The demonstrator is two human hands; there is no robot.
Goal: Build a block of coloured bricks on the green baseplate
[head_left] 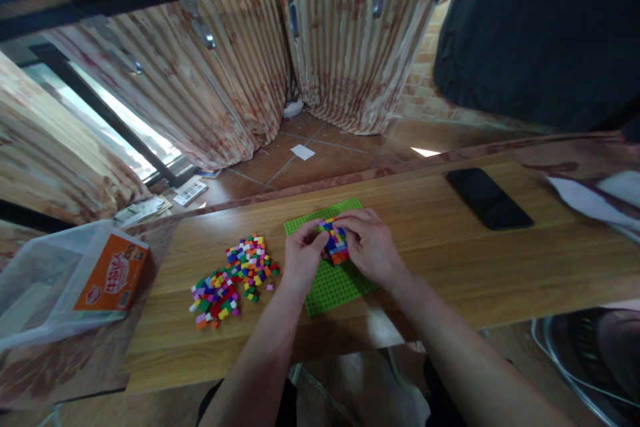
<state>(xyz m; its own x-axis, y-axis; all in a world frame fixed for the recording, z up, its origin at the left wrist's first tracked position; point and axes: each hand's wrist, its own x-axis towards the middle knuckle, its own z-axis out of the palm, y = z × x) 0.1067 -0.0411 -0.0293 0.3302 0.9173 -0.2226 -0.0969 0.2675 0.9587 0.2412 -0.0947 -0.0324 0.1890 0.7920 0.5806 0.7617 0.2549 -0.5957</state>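
Note:
A green studded baseplate (333, 290) lies on the wooden table in front of me. Over its upper part is a block of joined toy bricks (337, 247) in blue, orange, red, yellow and purple. My left hand (303, 250) grips the block's left side, thumb against it and fingers curled behind. From the right, my right hand (373, 243) closes round the block's other side and top edge. My fingers partly cover the block, and I cannot make out whether it touches the plate. Left of the plate, a loose pile of small coloured bricks (245, 263) spreads across the table.
A black phone (490, 199) lies on the table (425, 213) to the right, with white paper (590, 200) beyond it. A clear plastic bin (55, 280) with an orange label stands off the table's left end. Patterned curtains (240, 53) hang behind.

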